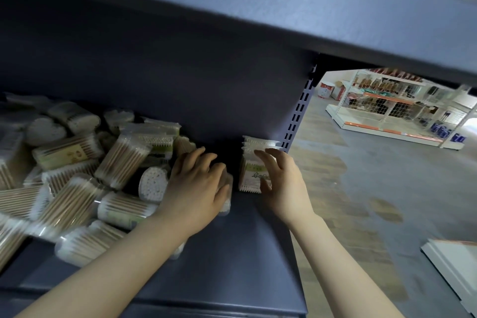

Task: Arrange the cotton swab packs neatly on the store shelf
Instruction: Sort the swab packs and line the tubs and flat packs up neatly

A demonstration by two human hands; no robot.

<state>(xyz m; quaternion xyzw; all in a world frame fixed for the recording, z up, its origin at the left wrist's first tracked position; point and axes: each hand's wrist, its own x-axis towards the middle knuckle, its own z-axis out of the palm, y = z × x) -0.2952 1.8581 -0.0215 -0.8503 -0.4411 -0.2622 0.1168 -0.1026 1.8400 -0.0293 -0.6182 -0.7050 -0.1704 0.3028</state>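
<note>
left hand (pixel 198 183) grips loose swab pack (pixel 225 188) | right hand (pixel 280 178) steadies upright packs (pixel 254 162), fingers relaxed | light, slippery film; hold by sides

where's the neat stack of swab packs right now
In the head view, the neat stack stands at the shelf's right end by the slotted upright, with the right hand resting on it.

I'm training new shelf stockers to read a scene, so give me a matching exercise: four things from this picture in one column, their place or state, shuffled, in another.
1. left hand
2. right hand
3. loose pile of packs
4. upright row of packs

A. heaped on the shelf's left part
B. against the row of packs
C. at the shelf's right end
D. on a pack beside the pile

Pairs: 1-D, 2-B, 3-A, 4-C
</note>
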